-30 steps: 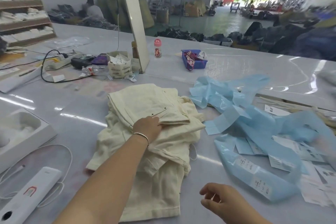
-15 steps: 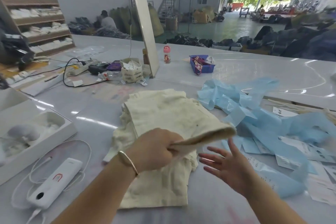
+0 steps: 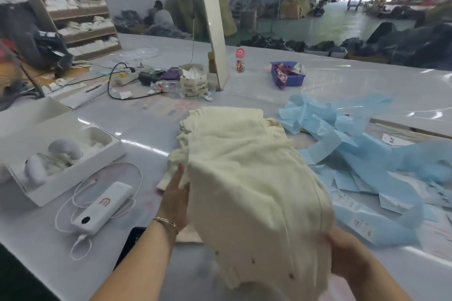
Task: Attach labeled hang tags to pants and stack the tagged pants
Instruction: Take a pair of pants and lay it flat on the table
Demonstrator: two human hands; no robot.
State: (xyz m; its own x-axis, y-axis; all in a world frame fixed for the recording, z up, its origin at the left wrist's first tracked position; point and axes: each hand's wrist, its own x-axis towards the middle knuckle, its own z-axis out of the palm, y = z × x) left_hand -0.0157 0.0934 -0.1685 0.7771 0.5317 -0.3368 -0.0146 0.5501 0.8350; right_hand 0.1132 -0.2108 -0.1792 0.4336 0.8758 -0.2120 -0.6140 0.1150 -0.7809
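Over the white tabletop (image 3: 151,129), both hands held up cream pants (image 3: 247,178): left hand (image 3: 175,199) w/ fingers gripping the left edge, right hand (image 3: 347,255) clutching the near-right corner. More pants lay underneath; blue tag sheets (image 3: 362,154) just to the right.

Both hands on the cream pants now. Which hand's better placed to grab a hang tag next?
Probably the right hand: the hang tags lie scattered on the blue plastic on its side of the cream pants. The left hand holds the pants' far edge, beside the power bank, away from the tags.
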